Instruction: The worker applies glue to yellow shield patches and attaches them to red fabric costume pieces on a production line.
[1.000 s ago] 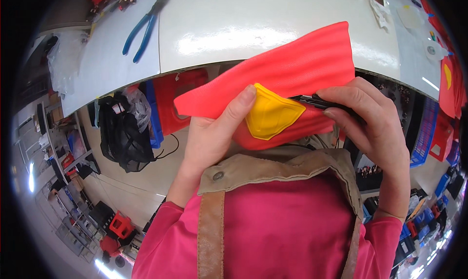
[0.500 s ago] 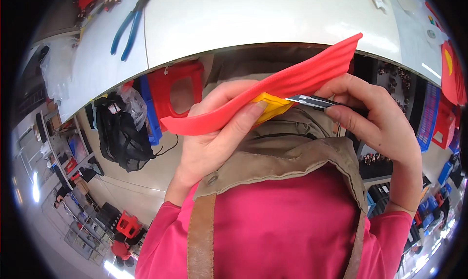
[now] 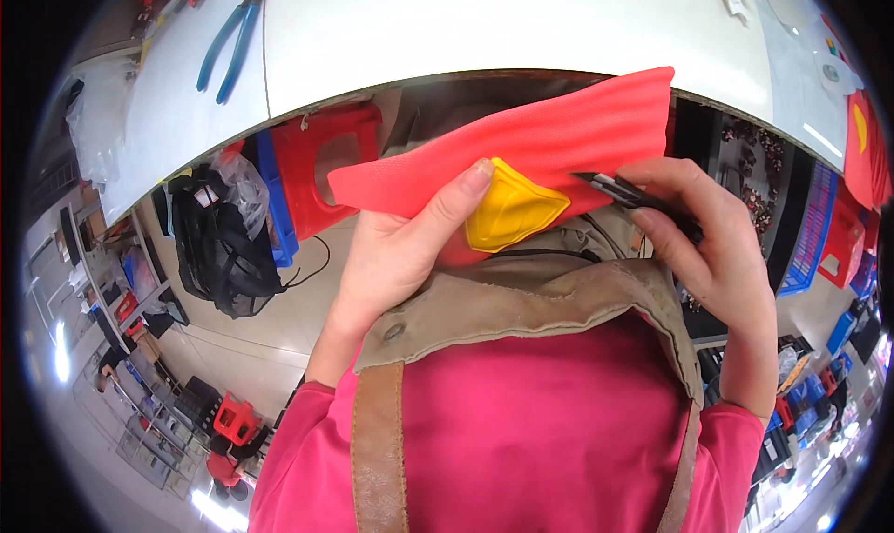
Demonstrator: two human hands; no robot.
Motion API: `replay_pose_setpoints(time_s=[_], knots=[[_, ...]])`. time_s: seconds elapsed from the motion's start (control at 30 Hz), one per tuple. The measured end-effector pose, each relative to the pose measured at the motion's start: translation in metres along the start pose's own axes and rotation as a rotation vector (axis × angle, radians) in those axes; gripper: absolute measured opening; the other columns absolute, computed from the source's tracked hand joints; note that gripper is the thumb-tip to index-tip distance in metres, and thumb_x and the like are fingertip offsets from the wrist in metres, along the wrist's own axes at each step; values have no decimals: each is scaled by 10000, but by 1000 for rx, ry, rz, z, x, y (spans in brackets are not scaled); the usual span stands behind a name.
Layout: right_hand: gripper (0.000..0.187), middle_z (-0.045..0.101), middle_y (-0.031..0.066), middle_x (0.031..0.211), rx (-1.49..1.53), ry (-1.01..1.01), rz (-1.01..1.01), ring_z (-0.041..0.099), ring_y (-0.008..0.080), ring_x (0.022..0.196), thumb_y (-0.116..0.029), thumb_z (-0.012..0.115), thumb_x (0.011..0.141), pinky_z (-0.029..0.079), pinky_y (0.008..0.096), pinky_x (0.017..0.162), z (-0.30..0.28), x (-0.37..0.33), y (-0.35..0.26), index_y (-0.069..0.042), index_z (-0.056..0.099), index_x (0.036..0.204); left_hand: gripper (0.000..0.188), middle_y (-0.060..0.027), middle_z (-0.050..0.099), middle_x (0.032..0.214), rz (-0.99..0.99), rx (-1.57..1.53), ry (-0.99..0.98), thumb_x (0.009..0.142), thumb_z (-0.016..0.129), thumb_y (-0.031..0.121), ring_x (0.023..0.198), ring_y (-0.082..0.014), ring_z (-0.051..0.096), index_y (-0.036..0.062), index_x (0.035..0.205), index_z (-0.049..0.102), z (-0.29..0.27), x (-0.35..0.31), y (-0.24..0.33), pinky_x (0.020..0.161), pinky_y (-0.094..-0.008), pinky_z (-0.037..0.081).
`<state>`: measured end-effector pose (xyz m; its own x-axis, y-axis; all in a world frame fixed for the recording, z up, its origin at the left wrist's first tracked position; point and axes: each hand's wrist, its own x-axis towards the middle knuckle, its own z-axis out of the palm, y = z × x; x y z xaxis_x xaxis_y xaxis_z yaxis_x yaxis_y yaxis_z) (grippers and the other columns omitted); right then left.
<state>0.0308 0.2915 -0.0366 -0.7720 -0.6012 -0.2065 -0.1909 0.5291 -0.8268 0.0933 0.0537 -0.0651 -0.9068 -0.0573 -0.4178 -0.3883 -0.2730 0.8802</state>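
A soft red sheet (image 3: 577,123) with a textured, rippled face spans the space before my chest. My left hand (image 3: 400,240) grips its lower left part, thumb on the front and the other fingers hidden behind. On the sheet is a yellow raised patch (image 3: 515,207) with pointed corners, and my thumb tip touches its upper left edge. My right hand (image 3: 712,221) pinches a slim dark craft knife (image 3: 633,198). Its blade points left, close to the sheet and apart from the patch. Whether the blade touches the sheet I cannot tell.
Beyond my hands runs a white table (image 3: 447,30), with blue-handled pliers (image 3: 231,44) at its left. Below its edge are a red plastic stool (image 3: 321,170) and a black bag (image 3: 223,249). Another red piece with yellow (image 3: 861,142) lies far right. I wear a tan apron (image 3: 521,305).
The red sheet has turned its face more toward me, showing the whole yellow patch. The knife has drawn away from the patch's edge, its blade now darker and tilted.
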Motion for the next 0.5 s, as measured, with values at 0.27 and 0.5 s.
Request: replay_pose_setpoints(time_s=[0.27, 0.5], knots=[[268, 613, 117, 919, -105, -2, -89, 620, 257, 837, 2, 609, 779, 480, 305, 730, 7, 4, 1, -22, 585, 1045, 273, -29, 622, 1023, -44, -30, 69, 864, 629, 147, 943, -88, 559, 12, 1099, 601, -2, 1, -3, 833, -233, 440], [274, 610, 116, 910, -145, -13, -106, 610, 262, 812, 10, 619, 769, 478, 313, 710, 5, 6, -1, -32, 591, 1038, 270, -29, 622, 1026, -38, -47, 58, 864, 629, 150, 943, -90, 561, 9, 1094, 604, -1, 1, -2, 837, -234, 440]])
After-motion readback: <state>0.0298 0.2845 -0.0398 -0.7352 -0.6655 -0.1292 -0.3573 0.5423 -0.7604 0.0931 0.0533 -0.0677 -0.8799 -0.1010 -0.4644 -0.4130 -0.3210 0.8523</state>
